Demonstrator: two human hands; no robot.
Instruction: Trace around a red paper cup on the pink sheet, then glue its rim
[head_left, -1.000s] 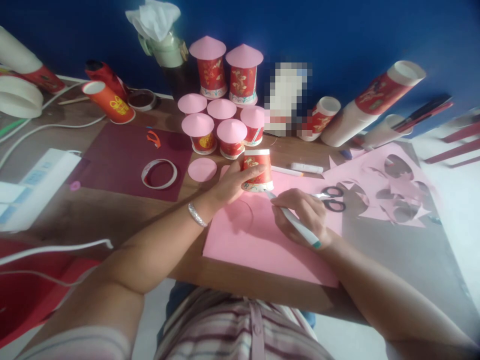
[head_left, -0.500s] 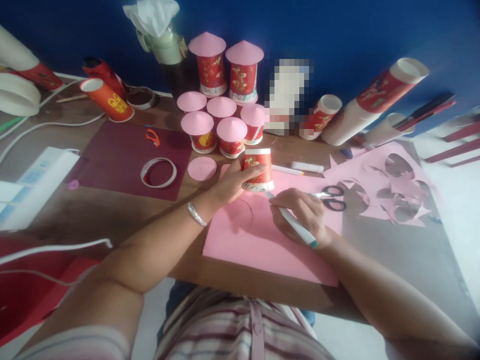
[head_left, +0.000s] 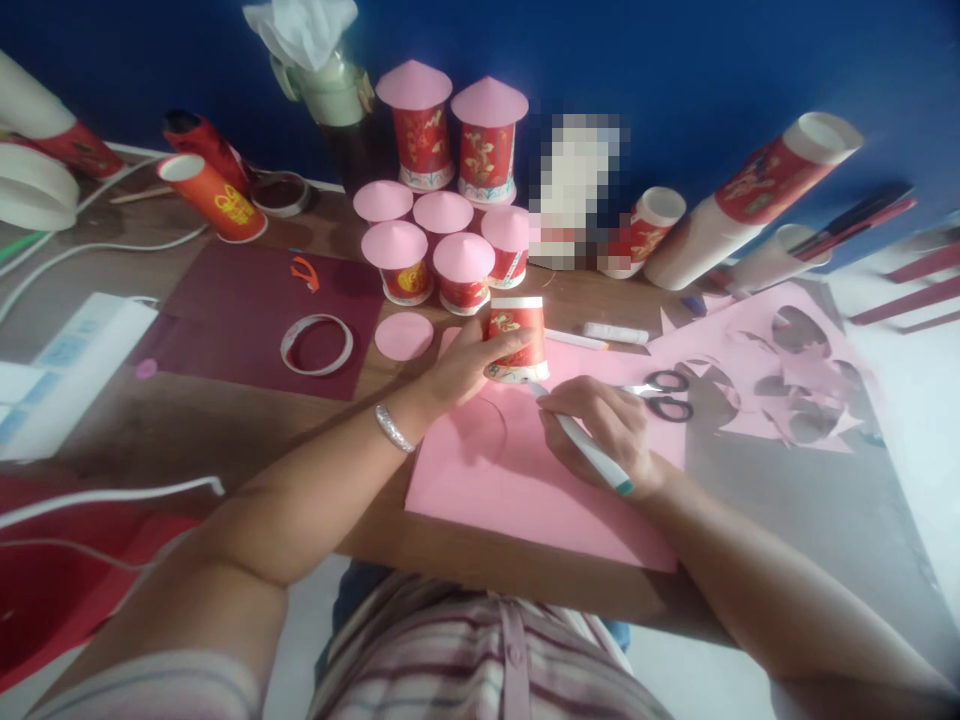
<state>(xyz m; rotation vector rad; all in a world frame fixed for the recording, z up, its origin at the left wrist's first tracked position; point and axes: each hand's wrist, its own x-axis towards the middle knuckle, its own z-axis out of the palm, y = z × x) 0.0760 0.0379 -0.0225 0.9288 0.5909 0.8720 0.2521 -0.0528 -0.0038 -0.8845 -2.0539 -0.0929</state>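
Nearest is the striped cream-and-maroon cloth shirt [head_left: 450, 650]; beyond it, taking the held cup as the clock's centre, a flat pink paper sheet [head_left: 480, 480] spreads at six o'clock. At four o'clock the right hand [head_left: 600, 430] is closed round a slim white plastic marker with a green end [head_left: 600, 463], its tip at the cup's lower edge; whether it touches, I cannot tell.

At the centre, the left hand [head_left: 469, 360] is clamped on an upturned red paper cup with gold print [head_left: 523, 358], thumb across its front.

A squeeze too hard could dent the thin wall, a sliding thumb could smear any wet ink, and a slip of the marker could streak the pink sheet below. The black-handled scissors [head_left: 651, 390], just past three o'clock, could be knocked by the right hand swinging outward.

The cup looks upright and undented, narrow end up, with a white edge above and a white band below bearing small dark marks at its left.

A pink paper disc [head_left: 405, 338] lies at nine o'clock; farther off, toward eleven, stand red cups with pink cone roofs [head_left: 463, 262], before the dark blue wall [head_left: 675, 60]
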